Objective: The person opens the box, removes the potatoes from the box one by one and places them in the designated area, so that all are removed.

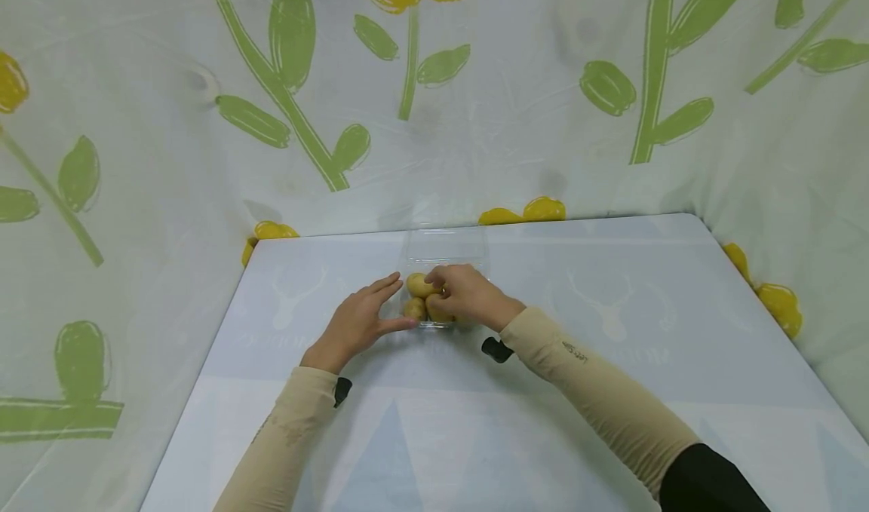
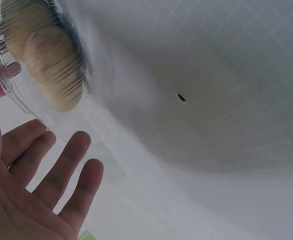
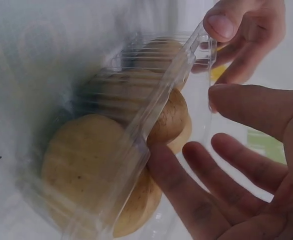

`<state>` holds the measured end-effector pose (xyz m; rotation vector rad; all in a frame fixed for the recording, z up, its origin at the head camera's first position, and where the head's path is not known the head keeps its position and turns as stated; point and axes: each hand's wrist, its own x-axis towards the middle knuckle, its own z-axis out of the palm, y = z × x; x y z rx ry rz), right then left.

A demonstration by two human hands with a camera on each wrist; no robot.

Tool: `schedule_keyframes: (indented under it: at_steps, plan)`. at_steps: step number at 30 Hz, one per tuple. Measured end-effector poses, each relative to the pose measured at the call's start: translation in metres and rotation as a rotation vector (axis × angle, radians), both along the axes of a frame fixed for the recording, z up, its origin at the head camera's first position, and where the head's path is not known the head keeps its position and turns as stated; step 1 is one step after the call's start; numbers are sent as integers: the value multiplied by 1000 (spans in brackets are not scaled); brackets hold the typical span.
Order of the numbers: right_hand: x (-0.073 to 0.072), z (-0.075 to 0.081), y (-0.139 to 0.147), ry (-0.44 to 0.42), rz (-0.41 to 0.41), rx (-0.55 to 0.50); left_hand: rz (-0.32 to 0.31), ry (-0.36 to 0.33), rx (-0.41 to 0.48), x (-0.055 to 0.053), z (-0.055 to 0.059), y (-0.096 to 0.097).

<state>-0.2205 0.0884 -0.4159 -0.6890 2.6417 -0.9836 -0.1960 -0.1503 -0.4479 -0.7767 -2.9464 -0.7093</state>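
A clear plastic clamshell box [image 1: 436, 326] holds several yellow-brown potatoes [image 1: 421, 284]; its see-through lid [image 1: 446, 245] lies folded back behind it. My left hand [image 1: 354, 320] is at the box's left side, with the thumb at the front rim. In the left wrist view, the left hand's fingers [image 2: 69, 172] are spread and hold nothing. Over the box's right part reaches my right hand [image 1: 471, 295]. The right wrist view shows its fingertips at the rim beside one potato [image 3: 169, 117], with a gap between thumb and potato. Larger potatoes [image 3: 81, 160] show through the ribbed wall.
The box stands near the back edge of a table with a pale printed cloth [image 1: 543, 436]. Behind the table hangs a white curtain [image 1: 516, 120] with green leaves and yellow flowers. A black wrist device [image 1: 497, 350] sits below the right wrist.
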Motion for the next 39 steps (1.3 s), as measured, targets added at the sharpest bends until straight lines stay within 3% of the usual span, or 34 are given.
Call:
schedule_keyframes:
  at_steps: [9,19,25,31,39]
  plan:
    - [1,-1,-7,-22,-37,92,3,-17,25,0,1,2]
    - [-1,-3,-12,31,2,226,-8,-6,29,-1,-3,1]
    - [0,-3,-14,72,13,243,-9,6,30,-1,-4,-1]
    - [0,-5,-15,39,14,257,7,-27,25,0,-3,0]
    - [-1,-7,-14,67,26,300,20,-69,11,0,-3,0]
